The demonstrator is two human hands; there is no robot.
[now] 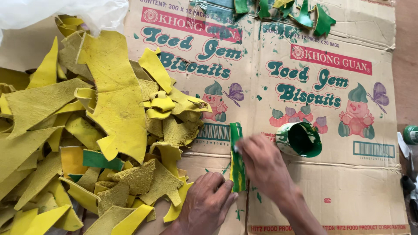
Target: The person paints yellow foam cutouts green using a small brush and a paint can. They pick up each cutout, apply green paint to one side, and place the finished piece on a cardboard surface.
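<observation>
left hand [208, 201] pins the lower end of a narrow strip [237, 159] flat on the flattened cardboard [305, 191], near its lower edge. right hand [261, 163] fingers closed on a small applicator, spreading green over the strip. open green paint cup [300, 139] just beside. few green pieces [305, 15] at the top edge; large yellow heap [87, 130] at left uncoated: early stage.

Flattened printed cardboard carton [331, 182] covered a brownish floor [407, 65], under even daylight; a translucent plastic bag [65, 11] lay at the upper left corner
</observation>
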